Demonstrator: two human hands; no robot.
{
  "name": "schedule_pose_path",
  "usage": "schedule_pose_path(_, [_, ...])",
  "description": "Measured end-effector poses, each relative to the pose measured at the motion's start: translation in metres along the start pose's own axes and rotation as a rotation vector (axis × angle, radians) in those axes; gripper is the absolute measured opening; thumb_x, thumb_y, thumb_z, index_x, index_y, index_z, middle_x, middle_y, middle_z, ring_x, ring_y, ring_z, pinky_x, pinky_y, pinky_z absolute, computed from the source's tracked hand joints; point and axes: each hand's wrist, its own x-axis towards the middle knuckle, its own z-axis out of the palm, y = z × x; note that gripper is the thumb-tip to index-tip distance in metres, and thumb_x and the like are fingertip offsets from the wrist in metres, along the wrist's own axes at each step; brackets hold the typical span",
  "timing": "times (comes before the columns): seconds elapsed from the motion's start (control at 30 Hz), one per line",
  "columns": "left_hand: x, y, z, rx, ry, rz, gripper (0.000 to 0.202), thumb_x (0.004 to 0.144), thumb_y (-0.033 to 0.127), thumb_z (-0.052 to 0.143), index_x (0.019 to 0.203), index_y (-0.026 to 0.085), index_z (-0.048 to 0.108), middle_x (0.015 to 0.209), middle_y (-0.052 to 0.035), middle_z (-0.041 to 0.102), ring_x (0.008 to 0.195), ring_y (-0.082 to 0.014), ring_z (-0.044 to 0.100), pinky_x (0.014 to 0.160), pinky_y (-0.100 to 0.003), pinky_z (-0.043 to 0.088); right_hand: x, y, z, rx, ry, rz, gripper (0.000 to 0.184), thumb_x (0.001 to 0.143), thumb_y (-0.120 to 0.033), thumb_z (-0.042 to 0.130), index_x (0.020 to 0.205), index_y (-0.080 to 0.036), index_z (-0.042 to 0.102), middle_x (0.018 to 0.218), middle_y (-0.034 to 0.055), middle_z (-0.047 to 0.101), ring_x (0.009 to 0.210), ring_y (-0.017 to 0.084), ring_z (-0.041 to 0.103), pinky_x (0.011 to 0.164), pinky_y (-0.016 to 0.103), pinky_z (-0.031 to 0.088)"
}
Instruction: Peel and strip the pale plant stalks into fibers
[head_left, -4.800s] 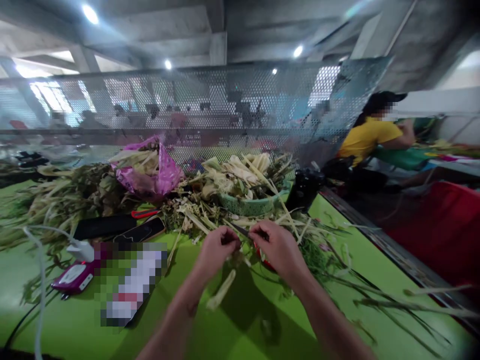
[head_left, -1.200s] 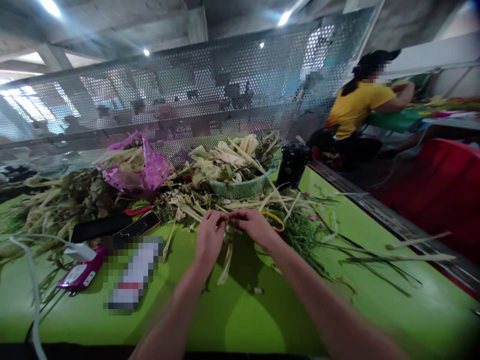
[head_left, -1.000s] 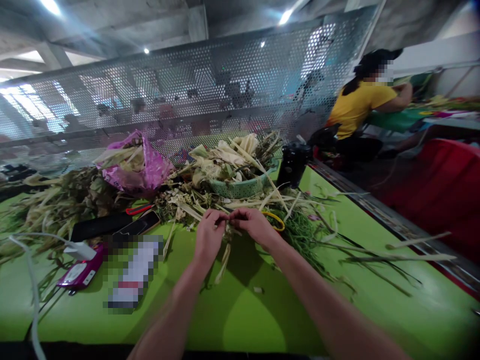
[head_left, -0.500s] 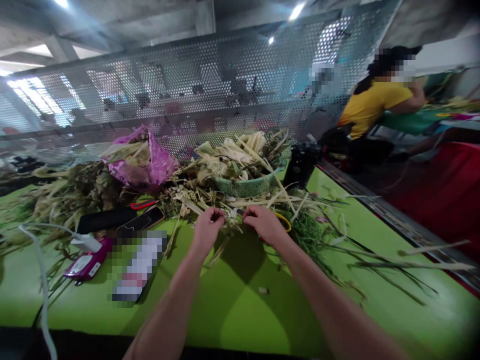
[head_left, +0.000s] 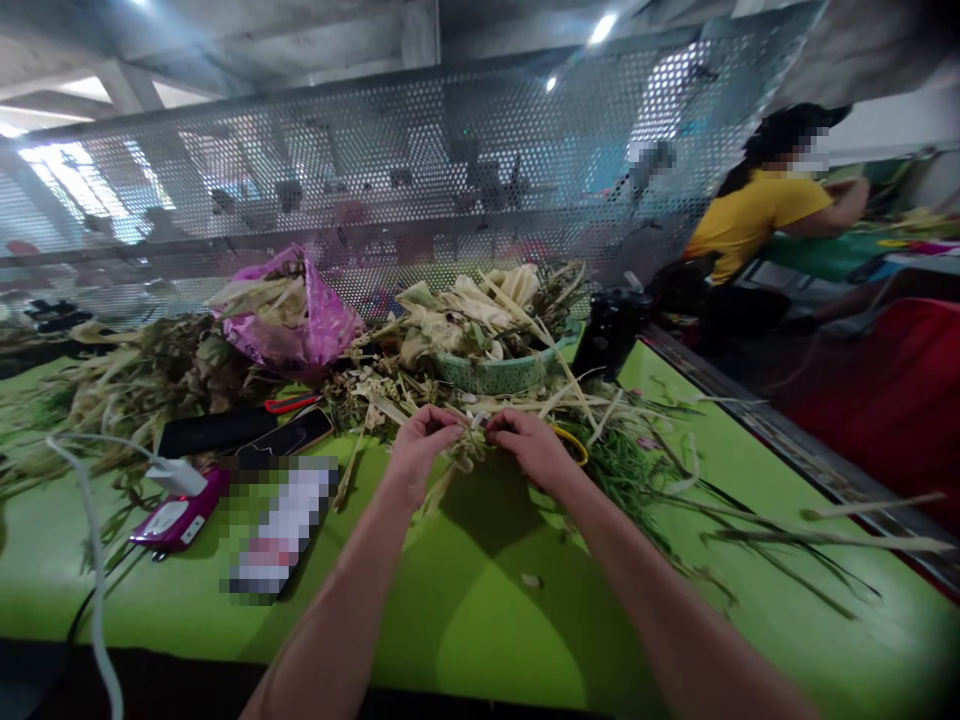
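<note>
My left hand (head_left: 420, 455) is closed in a pinch on a small bunch of pale, dried plant material (head_left: 469, 447), which looks like husk strips or a flower head. From the other side, my right hand (head_left: 529, 445) pinches at the white upper part of the same bunch; its fingertips are partly hidden. Both hands are held above the front of the plant heap. A yellow loop, like a scissor handle (head_left: 574, 443), shows just beyond my right wrist, beside green stringy foliage (head_left: 619, 480).
A green basket (head_left: 502, 374) of dried husks stands behind my hands, with a pink plastic bag (head_left: 330, 325) to its left and a black container (head_left: 611, 330) to its right. Phones, a red-handled tool (head_left: 292, 403) and a purple power strip (head_left: 180, 515) lie left. A person in yellow (head_left: 757, 215) sits right.
My fingers have shifted slightly on the plant bunch, and more of it now shows between the hands. The whole view has moved a little.
</note>
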Motion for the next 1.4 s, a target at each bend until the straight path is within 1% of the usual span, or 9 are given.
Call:
schedule_pose_path(0.17, [0.001,-0.005,-0.001,0.111,-0.106,0.047,0.015,0.077,0.029,0.062,0.079,0.018,0.053,0.086,-0.0042,0.067,0.082,-0.0134,0.06,0.079,-0.028,0.045,0.0,0.003,0.001,-0.047,0.039,-0.037,0.007,0.07,-0.025,0.056,0.073,-0.02,0.059,0.063,-0.0026,0.055,0.059,0.014,0.046,0.057,0.026,0.032])
schedule_pose_path(0.33, [0.006,-0.014,-0.005,0.304,-0.031,0.109,0.008,0.078,0.024,0.058,0.079,0.017,0.053,0.077,-0.0006,0.063,0.072,-0.011,0.055,0.07,-0.024,0.041,-0.002,-0.001,0.002,-0.129,0.062,-0.087,0.005,0.073,-0.023,0.051,0.073,-0.021,0.055,0.063,-0.0025,0.053,0.062,0.015,0.045,0.06,0.026,0.03])
schedule_pose_path(0.53, [0.008,-0.015,-0.012,0.417,0.004,0.126,0.004,0.078,0.02,0.055,0.077,0.017,0.053,0.071,0.0001,0.061,0.069,-0.0117,0.054,0.068,-0.024,0.04,-0.007,-0.01,0.009,-0.239,0.103,-0.084,0.006,0.074,-0.021,0.049,0.07,-0.02,0.053,0.065,-0.0015,0.054,0.065,0.016,0.046,0.061,0.027,0.03])
schedule_pose_path(0.6, [0.009,-0.016,-0.012,0.447,0.003,0.125,0.003,0.078,0.019,0.056,0.078,0.017,0.054,0.071,0.0,0.061,0.068,-0.012,0.055,0.067,-0.024,0.041,-0.008,-0.012,0.009,-0.174,0.094,-0.072,0.005,0.074,-0.024,0.052,0.072,-0.02,0.054,0.065,-0.0018,0.054,0.063,0.015,0.046,0.06,0.027,0.031])
schedule_pose_path(0.7, [0.009,-0.017,-0.01,0.489,-0.014,0.127,0.005,0.075,0.018,0.059,0.078,0.016,0.056,0.072,0.0002,0.061,0.067,-0.012,0.054,0.066,-0.024,0.04,-0.008,-0.018,0.01,0.049,0.027,-0.023,0.01,0.072,-0.029,0.056,0.076,-0.019,0.054,0.063,-0.0035,0.051,0.055,0.012,0.044,0.055,0.026,0.032])
schedule_pose_path(0.8, [0.009,-0.019,-0.008,0.52,0.009,0.151,0.01,0.072,0.019,0.062,0.078,0.017,0.055,0.071,0.0014,0.059,0.066,-0.0113,0.053,0.064,-0.023,0.04,-0.01,-0.024,0.012,0.232,-0.016,0.032,0.013,0.072,-0.03,0.058,0.077,-0.019,0.053,0.059,-0.0053,0.049,0.049,0.009,0.041,0.05,0.024,0.031])
schedule_pose_path(0.87, [0.009,-0.019,-0.007,0.534,0.026,0.17,0.012,0.072,0.02,0.063,0.076,0.017,0.053,0.07,0.0021,0.057,0.065,-0.011,0.052,0.063,-0.023,0.039,-0.012,-0.029,0.013,0.296,-0.024,0.081,0.013,0.071,-0.029,0.059,0.076,-0.019,0.052,0.058,-0.0051,0.051,0.046,0.008,0.041,0.047,0.023,0.029])
schedule_pose_path(1.13, [0.005,-0.014,-0.004,0.553,-0.049,0.157,0.004,0.073,0.014,0.058,0.077,0.016,0.06,0.072,0.0001,0.062,0.067,-0.0121,0.056,0.066,-0.024,0.042,-0.016,-0.032,0.012,0.417,-0.089,0.209,0.013,0.072,-0.027,0.06,0.078,-0.018,0.051,0.063,-0.0012,0.062,0.039,0.006,0.044,0.04,0.02,0.027])
schedule_pose_path(1.4, [0.005,-0.016,-0.002,0.71,-0.046,0.192,0.016,0.074,0.014,0.054,0.082,0.019,0.067,0.08,-0.0021,0.069,0.075,-0.0161,0.06,0.072,-0.027,0.044,-0.017,-0.031,0.012,0.423,-0.109,0.233,0.011,0.074,-0.027,0.059,0.076,-0.018,0.052,0.053,-0.0028,0.057,0.043,0.008,0.046,0.043,0.02,0.034])
